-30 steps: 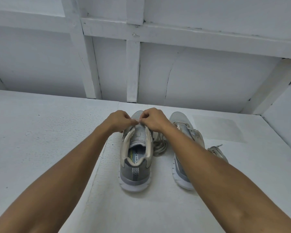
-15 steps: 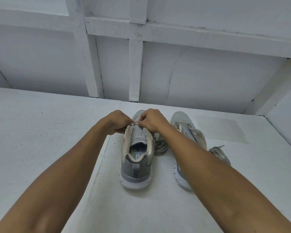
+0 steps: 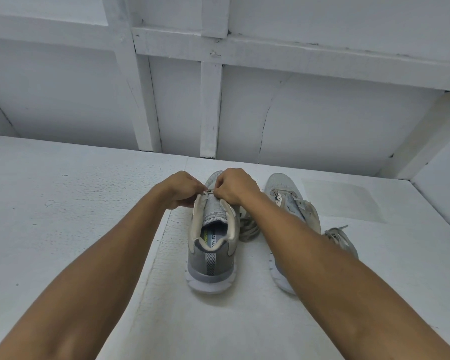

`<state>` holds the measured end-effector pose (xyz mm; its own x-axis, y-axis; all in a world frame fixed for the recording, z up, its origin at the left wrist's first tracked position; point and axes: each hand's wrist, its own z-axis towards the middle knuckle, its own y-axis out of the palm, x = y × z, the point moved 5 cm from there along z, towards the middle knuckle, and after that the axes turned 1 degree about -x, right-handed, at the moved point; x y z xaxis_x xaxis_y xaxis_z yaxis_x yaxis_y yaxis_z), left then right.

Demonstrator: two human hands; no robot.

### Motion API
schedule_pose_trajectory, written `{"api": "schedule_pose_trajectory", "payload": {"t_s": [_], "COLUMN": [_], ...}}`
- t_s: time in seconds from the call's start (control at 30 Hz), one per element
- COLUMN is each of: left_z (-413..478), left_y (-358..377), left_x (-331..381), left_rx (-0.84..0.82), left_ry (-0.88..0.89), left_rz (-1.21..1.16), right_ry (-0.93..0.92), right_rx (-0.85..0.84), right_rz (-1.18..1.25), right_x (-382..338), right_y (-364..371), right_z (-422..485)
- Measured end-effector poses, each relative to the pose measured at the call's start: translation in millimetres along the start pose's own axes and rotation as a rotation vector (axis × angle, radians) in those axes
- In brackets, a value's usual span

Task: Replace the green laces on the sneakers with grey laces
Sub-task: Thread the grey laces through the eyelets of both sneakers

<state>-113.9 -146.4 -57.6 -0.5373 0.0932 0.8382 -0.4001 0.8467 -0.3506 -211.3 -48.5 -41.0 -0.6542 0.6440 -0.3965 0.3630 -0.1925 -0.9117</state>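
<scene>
Sneaker (image 3: 212, 245) lacing looks barely begun: left hand (image 3: 183, 189) and right hand (image 3: 235, 187) pinch a lace (image 3: 210, 190) between them at the front eyelets; next, thread it heelward.

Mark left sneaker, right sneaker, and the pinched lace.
left sneaker (image 3: 210, 263): head view, on the striped heel tab.
right sneaker (image 3: 279, 181): head view, on the toe mesh.
pinched lace (image 3: 210, 190): head view, on the short exposed strand.
</scene>
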Motion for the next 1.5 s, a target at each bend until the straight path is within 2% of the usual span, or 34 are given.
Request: {"api": "schedule_pose_trajectory", "payload": {"t_s": [0.23, 0.87, 1.2, 1.5], "left_z": [-1.5, -1.5, 1.0, 1.1], "left_y": [0.1, 0.7, 0.6, 3.6], "left_x": [0.9, 3.5, -0.2, -2.2], "left_rx": [0.001, 0.055, 0.065, 0.027], "left_ry": [-0.001, 0.064, 0.048, 0.002], "left_rz": [0.000, 0.043, -0.002, -0.107], "right_ry": [-0.010, -0.165, -0.205, -0.182], "right_rx": [0.021, 0.093, 0.035, -0.025], "right_rz": [-0.015, -0.349, -0.495, -0.451], "right_x": [-1.0, -14.4, -28.3, -29.5], "right_y": [0.4, 0.2, -7.8, -9.9], "right_z": [0.0, -2.2, -11.4, -11.2]}}
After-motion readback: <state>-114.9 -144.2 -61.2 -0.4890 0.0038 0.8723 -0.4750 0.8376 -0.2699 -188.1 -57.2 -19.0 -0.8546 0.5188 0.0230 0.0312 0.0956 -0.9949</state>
